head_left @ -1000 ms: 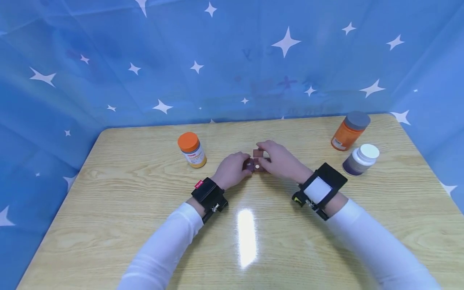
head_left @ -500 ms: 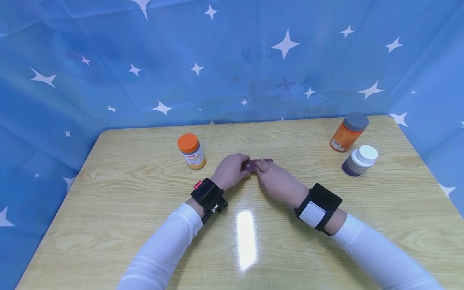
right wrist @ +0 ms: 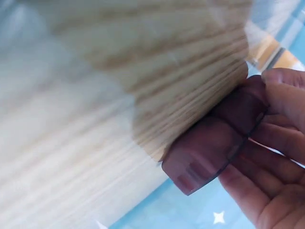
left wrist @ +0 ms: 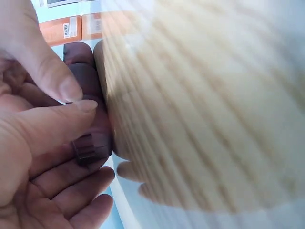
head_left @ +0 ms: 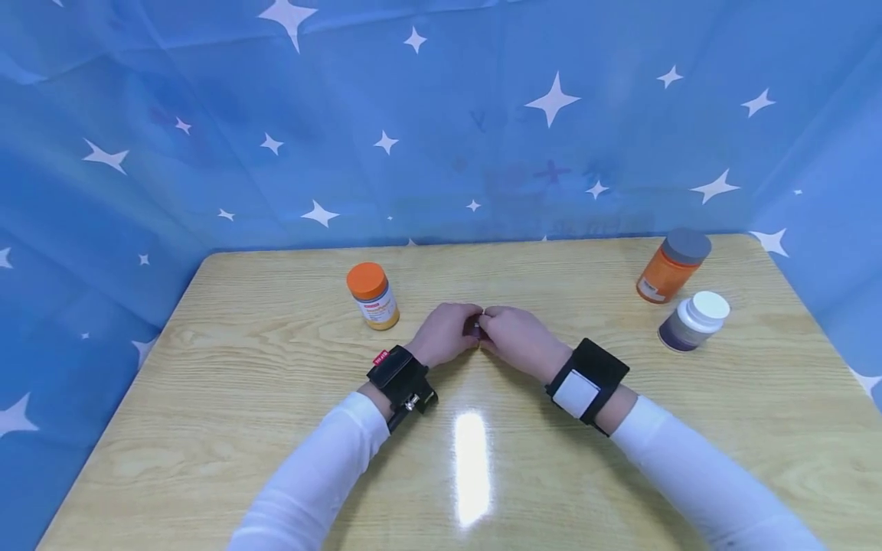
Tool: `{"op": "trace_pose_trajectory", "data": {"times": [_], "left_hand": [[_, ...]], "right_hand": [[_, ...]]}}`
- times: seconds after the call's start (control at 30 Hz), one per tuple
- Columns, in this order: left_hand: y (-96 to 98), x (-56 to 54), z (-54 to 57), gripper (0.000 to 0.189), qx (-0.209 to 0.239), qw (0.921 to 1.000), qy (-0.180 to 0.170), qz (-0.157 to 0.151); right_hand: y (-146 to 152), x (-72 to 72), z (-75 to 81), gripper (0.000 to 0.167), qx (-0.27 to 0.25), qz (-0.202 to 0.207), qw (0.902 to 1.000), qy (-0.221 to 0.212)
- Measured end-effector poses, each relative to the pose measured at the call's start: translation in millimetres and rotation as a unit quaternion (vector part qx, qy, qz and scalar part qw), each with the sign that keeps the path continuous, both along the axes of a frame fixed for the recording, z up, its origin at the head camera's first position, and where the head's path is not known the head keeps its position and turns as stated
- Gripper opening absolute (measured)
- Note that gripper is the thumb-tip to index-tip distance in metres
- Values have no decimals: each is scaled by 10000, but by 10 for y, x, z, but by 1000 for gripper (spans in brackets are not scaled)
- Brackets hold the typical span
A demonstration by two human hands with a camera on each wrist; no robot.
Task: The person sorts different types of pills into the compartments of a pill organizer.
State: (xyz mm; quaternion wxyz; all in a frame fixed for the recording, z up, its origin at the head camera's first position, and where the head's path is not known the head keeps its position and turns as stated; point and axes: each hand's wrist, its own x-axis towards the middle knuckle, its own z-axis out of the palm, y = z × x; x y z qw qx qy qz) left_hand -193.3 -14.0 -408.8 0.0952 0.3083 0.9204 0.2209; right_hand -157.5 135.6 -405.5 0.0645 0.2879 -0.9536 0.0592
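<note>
A small dark maroon pill organizer [head_left: 475, 327] with several rounded compartments lies on the table, mostly covered by both hands in the head view. My left hand [head_left: 444, 334] grips its left part. From the other side my right hand [head_left: 521, 341] holds it, fingertips meeting the left hand's over the top. The left wrist view shows thumbs lying along the row of compartments of the pill organizer [left wrist: 86, 78], with other fingers spread below. In the right wrist view, the near end of the pill organizer [right wrist: 205, 150] shows, its lids down, with fingers along its far side.
A bottle with an orange lid [head_left: 373, 295] stands behind and left of the hands. At the back right are an orange bottle with a grey lid [head_left: 673, 265] and a white-capped bottle [head_left: 694, 321]. A blue star-patterned curtain [head_left: 441, 122] hangs behind the wooden table [head_left: 262, 367].
A raised lid on the pill organizer, with a white pill showing under it, has been pressed down by my right hand. That hand then moved left to meet the left hand, which stays in place.
</note>
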Motion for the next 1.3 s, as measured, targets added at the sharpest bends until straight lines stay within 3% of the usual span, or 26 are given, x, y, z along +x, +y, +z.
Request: {"op": "trace_pose_trajectory", "data": {"times": [0.3,0.53,0.77,1.13,1.3], "left_hand": [[-70,42,-16,40,-264,9993,245,138],[-39,106,-72,42,-325,9990,281,106],[56,87,-29,36,-444,9981,418,28],[-17,35,25,39,-462,9980,397,194],[-25,24,11,42,-374,9983,436,106]], "right_hand": [[-134,-2,-38,19,790,503,9944,489],[-76,64,-122,20,1342,796,9820,1063],[4,95,-107,22,1963,885,9664,1408],[-47,24,-42,25,1871,1075,9683,1254],[-19,-7,-8,23,1436,1044,9796,938]]}}
